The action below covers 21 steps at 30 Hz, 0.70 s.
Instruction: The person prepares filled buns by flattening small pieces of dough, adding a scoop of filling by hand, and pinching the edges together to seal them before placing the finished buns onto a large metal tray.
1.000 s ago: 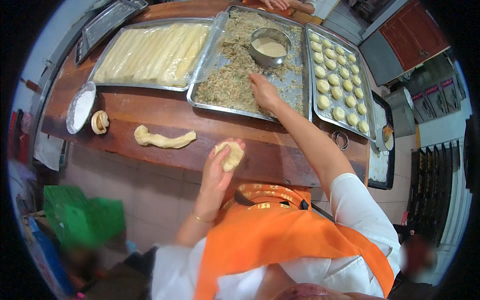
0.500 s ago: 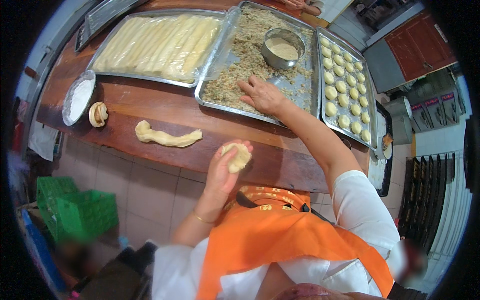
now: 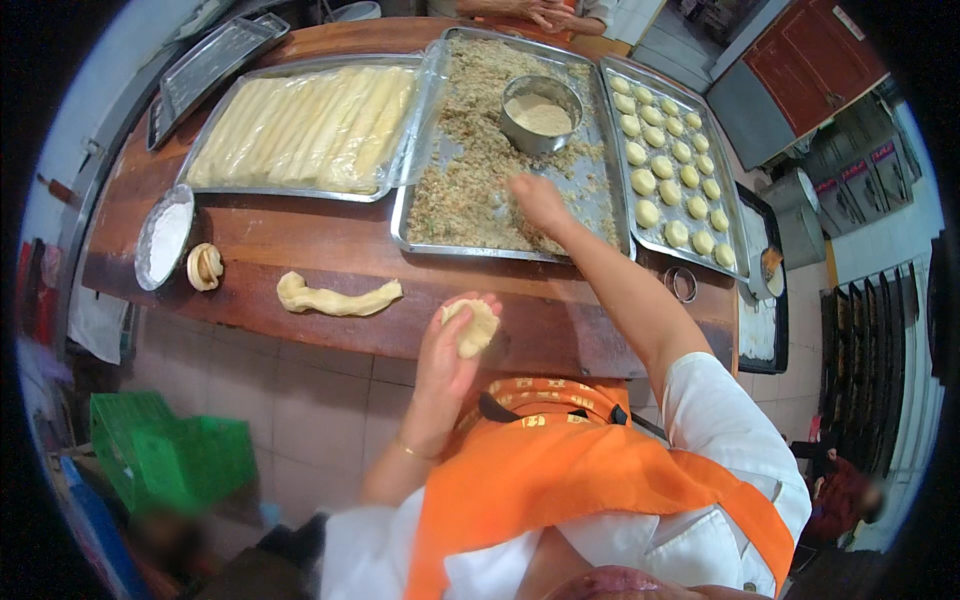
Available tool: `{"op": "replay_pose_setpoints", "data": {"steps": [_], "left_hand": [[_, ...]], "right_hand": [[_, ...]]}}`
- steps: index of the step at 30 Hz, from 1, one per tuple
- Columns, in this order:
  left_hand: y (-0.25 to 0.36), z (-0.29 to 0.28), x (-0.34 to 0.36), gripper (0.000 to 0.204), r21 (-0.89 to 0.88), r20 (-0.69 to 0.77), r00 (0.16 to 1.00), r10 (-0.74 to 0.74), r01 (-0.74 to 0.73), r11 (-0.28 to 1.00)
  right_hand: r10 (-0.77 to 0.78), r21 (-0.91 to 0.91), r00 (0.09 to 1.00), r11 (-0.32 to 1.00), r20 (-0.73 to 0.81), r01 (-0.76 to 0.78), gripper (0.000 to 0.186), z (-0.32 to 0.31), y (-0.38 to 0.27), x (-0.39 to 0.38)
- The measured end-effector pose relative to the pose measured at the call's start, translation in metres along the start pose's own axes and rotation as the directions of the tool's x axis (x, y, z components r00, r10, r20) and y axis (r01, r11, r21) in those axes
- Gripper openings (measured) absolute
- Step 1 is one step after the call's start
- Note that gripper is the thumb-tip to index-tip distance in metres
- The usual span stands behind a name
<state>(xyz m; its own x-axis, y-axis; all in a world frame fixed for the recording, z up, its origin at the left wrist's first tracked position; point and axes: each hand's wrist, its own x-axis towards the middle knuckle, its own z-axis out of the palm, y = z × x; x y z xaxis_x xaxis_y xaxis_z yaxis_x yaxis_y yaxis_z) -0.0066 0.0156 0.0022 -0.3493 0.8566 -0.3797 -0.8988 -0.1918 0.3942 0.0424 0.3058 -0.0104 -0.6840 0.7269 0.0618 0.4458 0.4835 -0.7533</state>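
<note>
Head view, fisheye: worn on the person's head, left of a side-by-side pair, upright, facing steeply down and forward across the wooden bench (image 3: pixel 240 300). Near range: orange apron (image 3: pixel 570 475), large at the lower edge; middle range: left hand (image 3: pixel 445 345) and right hand (image 3: pixel 538 203), close to centre; far range: red cabinet (image 3: pixel 815 65), small at upper right, straight edges bending toward the round rim.
</note>
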Motion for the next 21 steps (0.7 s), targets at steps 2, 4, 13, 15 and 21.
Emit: {"op": "replay_pose_setpoints", "data": {"steps": [2, 4, 13, 15, 21], "left_hand": [[-0.001, -0.001, 0.002, 0.029, -0.016, 0.014, 1.000, -0.008, 0.008, 1.000], [-0.003, -0.003, 0.003, 0.028, -0.017, 0.026, 1.000, -0.011, 0.011, 1.000], [-0.006, 0.000, 0.002, 0.028, 0.004, 0.048, 0.998, -0.043, 0.043, 0.999], [-0.007, -0.003, 0.002, 0.028, 0.002, 0.043, 0.998, -0.044, 0.044, 0.999], [-0.004, 0.003, 0.000, 0.026, -0.022, 0.039, 0.998, -0.049, 0.050, 0.998]], "right_hand": [[0.191, 0.414, 0.980, 0.888, 0.061, -0.199, 0.029, -0.008, -0.003, -0.002], [0.316, 0.631, 0.890, 0.627, 0.328, -0.456, 0.030, -0.021, -0.014, -0.004], [0.181, 0.446, 0.983, 0.882, -0.022, -0.153, 0.050, -0.018, 0.004, -0.007], [0.146, 0.433, 0.987, 0.895, -0.061, -0.106, 0.051, -0.016, 0.006, -0.006], [0.263, 0.759, 0.953, 0.587, 0.150, -0.282, 0.050, -0.036, -0.012, -0.013]]}}
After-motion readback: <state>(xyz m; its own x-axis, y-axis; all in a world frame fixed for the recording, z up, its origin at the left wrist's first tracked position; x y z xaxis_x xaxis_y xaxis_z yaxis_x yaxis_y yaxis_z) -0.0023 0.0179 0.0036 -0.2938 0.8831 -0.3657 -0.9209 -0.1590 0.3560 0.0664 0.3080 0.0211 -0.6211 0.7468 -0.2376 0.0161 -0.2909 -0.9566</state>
